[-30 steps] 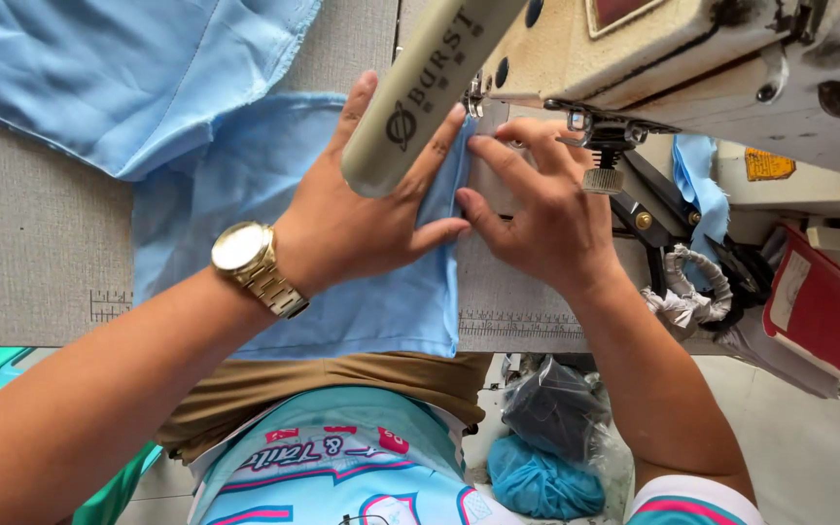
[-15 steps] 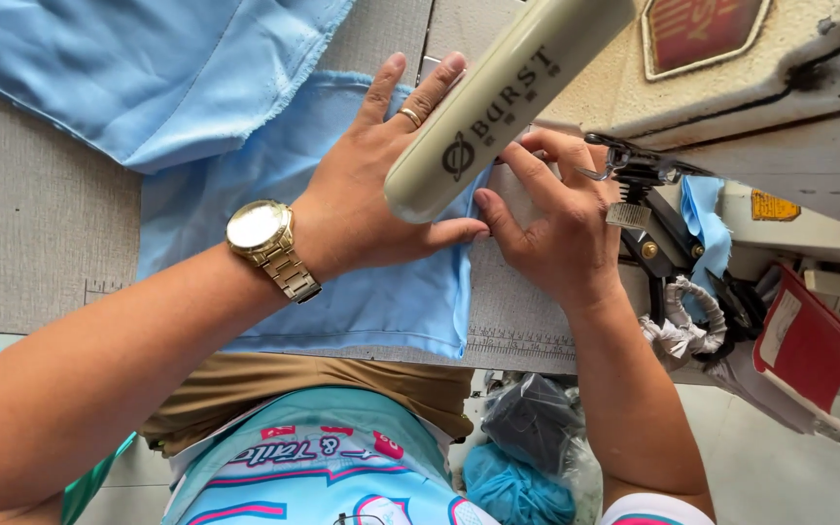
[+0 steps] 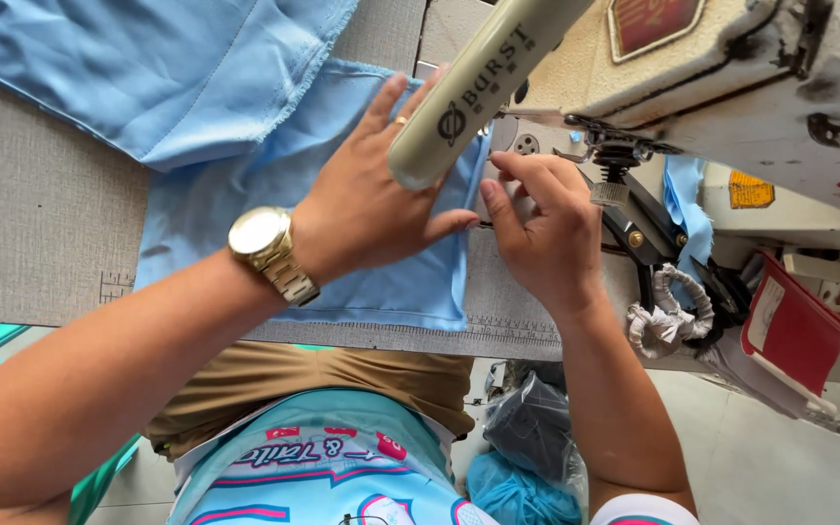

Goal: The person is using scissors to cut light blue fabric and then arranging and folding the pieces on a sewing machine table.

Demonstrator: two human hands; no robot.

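Note:
My left hand [image 3: 367, 199], with a gold watch [image 3: 266, 248] on the wrist and a ring on one finger, lies flat with spread fingers on a light blue fabric piece [image 3: 342, 267]. It presses the cloth onto the grey sewing table [image 3: 41, 224]. My right hand [image 3: 542, 228] pinches the right edge of the fabric close to the presser foot [image 3: 610, 175] of a cream sewing machine [image 3: 692, 68]. The machine's arm [image 3: 473, 83] covers part of my left fingers and the needle area.
A larger heap of the same blue fabric [image 3: 138, 73] lies at the table's far left. A red pouch [image 3: 794, 326] and a wound white cord [image 3: 668, 311] hang at the machine's right. Dark and blue bags [image 3: 527, 452] sit on the floor below.
Both hands have slid the fabric's edge forward under the machine arm. My left fingers have spread wider, and the camera view has shifted slightly toward the machine.

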